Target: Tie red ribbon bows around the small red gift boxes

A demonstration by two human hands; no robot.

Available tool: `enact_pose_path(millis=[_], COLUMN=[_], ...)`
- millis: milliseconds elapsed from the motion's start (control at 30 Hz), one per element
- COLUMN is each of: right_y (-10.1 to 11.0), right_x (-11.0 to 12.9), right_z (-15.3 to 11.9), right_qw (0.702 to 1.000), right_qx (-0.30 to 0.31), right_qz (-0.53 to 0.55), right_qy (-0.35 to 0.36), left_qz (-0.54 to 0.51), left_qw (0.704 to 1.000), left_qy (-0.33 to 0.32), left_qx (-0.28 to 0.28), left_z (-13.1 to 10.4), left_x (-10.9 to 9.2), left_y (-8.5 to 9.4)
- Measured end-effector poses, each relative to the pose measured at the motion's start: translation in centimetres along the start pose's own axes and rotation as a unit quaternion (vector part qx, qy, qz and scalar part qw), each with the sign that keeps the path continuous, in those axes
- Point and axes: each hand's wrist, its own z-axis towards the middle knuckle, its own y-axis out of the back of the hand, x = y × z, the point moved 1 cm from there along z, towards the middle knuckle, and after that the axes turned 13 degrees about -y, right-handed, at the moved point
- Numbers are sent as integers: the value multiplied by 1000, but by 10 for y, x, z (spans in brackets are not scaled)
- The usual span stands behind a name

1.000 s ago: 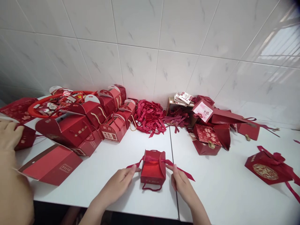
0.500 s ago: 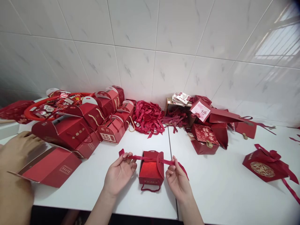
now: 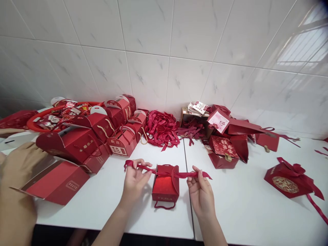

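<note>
A small red gift box [image 3: 166,186] stands on the white table in front of me, with a cord handle hanging down its near side. A dark red ribbon [image 3: 182,175] runs through the top of the box and out on both sides. My left hand [image 3: 136,179] pinches the ribbon's left end, its tail curling over the fingers. On the other side, my right hand [image 3: 201,189] pinches the right end, with a short tail sticking out past the fingertips. Neither hand touches the box itself.
Several red boxes [image 3: 74,145] crowd the left, beside a red basket [image 3: 32,121] of wrapped sweets. A ribbon pile [image 3: 163,128] lies near the wall. More boxes [image 3: 224,152] sit right of it, and a bow-tied box [image 3: 287,181] stands far right. Another person's arm [image 3: 17,191] reaches in at left.
My right hand has slid outward along the ribbon to the right. My left hand has turned and risen slightly, and the ribbon's left part now slants. The other person's hand at left shifted a little.
</note>
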Motion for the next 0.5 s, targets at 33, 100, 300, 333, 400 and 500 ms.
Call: enact_pose_path(millis=[33, 100, 300, 333, 400, 500], right_y=[-1, -3, 0, 2, 5, 5], right_x=[-1, -3, 2, 5, 12, 21], right_z=[-1, -2, 0, 0, 0, -1], right_qw=[1000, 1000, 997, 997, 994, 988], right_qx=[2, -3, -21, -26, -39, -54], right_qz=[-3, -10, -58, -60, -65, -89], right_qy=[3, 3, 38, 52, 78, 112], left_qz=[40, 117, 98, 69, 29, 15], left_qw=[998, 987, 990, 995, 999, 998], left_qy=[-36, -62, -4, 10, 27, 34], left_qx=[28, 87, 98, 75, 36, 46], left_z=[-2, -6, 1, 6, 16, 25], left_x=[3, 10, 6, 0, -13, -31], left_y=[-6, -16, -17, -13, -4, 4])
